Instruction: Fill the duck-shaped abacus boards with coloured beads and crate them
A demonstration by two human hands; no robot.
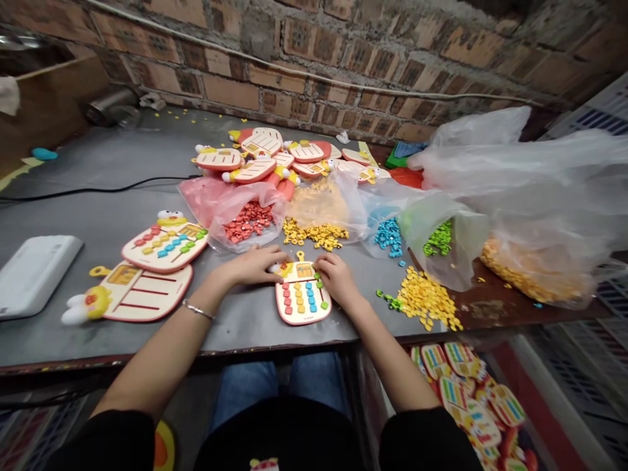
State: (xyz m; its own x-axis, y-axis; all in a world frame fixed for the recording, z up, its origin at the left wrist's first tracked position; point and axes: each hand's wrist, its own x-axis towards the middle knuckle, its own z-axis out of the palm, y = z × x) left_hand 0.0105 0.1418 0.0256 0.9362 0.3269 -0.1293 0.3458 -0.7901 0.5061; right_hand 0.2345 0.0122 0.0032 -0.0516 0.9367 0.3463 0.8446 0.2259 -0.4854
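Note:
A cream toy board [305, 314] with a red rim and a yellow duck-like head lies flat before me at the table's front. Red, yellow, blue and green beads sit along its slots. My left hand [258, 265] is closed at the board's upper left, its fingers on the head. At the upper right, my right hand [337, 278] has fingertips pinched together by the top of the slot with green beads [324, 305]. Whatever lies between those fingertips is hidden.
Bags of red beads [249, 221], yellow beads [316, 233], blue beads [388, 235] and green beads [438, 238] stand behind. Loose yellow pieces [426, 297] lie right. Two boards [164, 245] overlap left, near a white device [36, 275]. More boards [255, 170] are piled behind; a bin below holds finished-looking ones [471, 399].

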